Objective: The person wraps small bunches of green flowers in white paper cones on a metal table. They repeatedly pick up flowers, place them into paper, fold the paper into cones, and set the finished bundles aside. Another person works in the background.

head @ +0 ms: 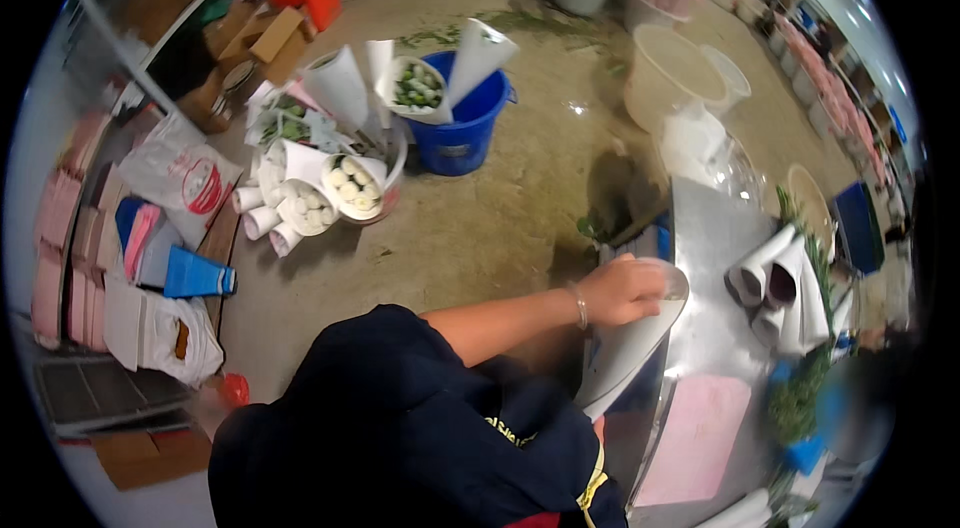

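Note:
My left hand, with a bracelet at the wrist, reaches across my body to the right. Its fingers are curled over the upper rim of a white paper cone, which stands tilted at the metal table's edge. What the cone holds is hard to make out. At its lower end shows a sliver of skin, apparently my right hand; the rest is hidden by my dark sleeve, so its grip is unclear. Beside the cone on the metal table lies a pink sheet. Several white paper-wrapped bundles lie farther along.
A blue bucket with paper cones and a tub of wrapped white flowers stand on the floor. Pale plastic tubs stand beyond the table. A person is across it, near green foliage. Left are bags and pink stacks.

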The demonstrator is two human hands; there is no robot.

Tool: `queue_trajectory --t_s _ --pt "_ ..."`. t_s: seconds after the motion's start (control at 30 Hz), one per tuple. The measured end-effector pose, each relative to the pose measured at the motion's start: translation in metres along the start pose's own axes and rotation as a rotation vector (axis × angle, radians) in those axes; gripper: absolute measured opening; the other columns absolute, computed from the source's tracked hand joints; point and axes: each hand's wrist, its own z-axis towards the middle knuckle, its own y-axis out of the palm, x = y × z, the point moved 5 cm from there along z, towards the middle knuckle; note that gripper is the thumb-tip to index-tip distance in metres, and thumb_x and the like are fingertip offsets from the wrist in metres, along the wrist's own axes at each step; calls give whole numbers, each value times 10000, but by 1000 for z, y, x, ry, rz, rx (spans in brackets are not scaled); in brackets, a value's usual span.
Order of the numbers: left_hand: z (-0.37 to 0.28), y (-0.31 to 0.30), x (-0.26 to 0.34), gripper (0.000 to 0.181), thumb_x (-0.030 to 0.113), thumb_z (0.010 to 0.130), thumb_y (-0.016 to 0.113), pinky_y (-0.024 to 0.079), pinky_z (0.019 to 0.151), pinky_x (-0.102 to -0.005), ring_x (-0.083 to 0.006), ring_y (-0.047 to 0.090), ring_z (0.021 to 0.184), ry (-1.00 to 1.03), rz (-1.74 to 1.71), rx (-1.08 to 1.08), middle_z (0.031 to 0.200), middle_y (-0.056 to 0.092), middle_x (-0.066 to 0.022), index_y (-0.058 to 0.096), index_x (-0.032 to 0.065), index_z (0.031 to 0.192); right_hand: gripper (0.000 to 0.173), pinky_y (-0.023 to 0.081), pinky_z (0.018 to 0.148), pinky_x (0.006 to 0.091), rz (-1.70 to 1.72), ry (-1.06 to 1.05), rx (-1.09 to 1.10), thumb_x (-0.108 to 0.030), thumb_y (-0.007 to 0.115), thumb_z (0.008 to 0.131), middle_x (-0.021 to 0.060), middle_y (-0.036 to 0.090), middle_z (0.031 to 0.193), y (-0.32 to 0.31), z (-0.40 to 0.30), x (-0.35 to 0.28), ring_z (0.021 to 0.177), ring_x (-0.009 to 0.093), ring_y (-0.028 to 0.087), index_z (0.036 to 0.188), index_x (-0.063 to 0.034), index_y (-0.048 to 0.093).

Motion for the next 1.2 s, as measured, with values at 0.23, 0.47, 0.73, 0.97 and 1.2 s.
queue_trajectory --t_s 0.23,0.47,0.73,0.97,1.2 --pt "-74 -194 35 166 195 760 725 404 721 -371 -236 558 736 16 524 342 769 559 -36 577 119 762 568 449 965 388 -303 -98 -87 -60 684 793 205 587 1213 38 61 -75 1132 339 564 1321 -42 474" --pt "-167 -362 30 155 178 789 704 416 703 -416 -278 563 734 -293 993 739 753 553 -63 578 91 768 528 455 951 364 -316 -47 -256 -15 637 801 204 606 1167 70 55 -89 1110 318 583 1303 -57 479" --pt "-184 -455 9 132 218 814 682 346 690 -364 -194 550 745 -192 1635 757 766 522 6 571 146 810 504 488 872 402 -369 -104 -185 3 679 793 188 629 1121 51 46 -70 1031 342 606 1267 -52 514" --pt "-218 -442 -75 111 174 814 671 350 704 -356 -195 554 757 -296 1500 528 763 522 5 567 134 805 466 478 878 393 -211 100 -145 -34 633 833 204 628 1109 31 9 8 1030 342 607 1280 -55 502" --pt "-254 -400 -137 73 174 830 643 385 777 -360 -209 569 825 -454 1346 382 830 557 -10 585 131 839 442 454 924 397 -304 297 -190 -219 594 881 241 603 1199 16 -43 74 1131 355 581 1281 -47 516"
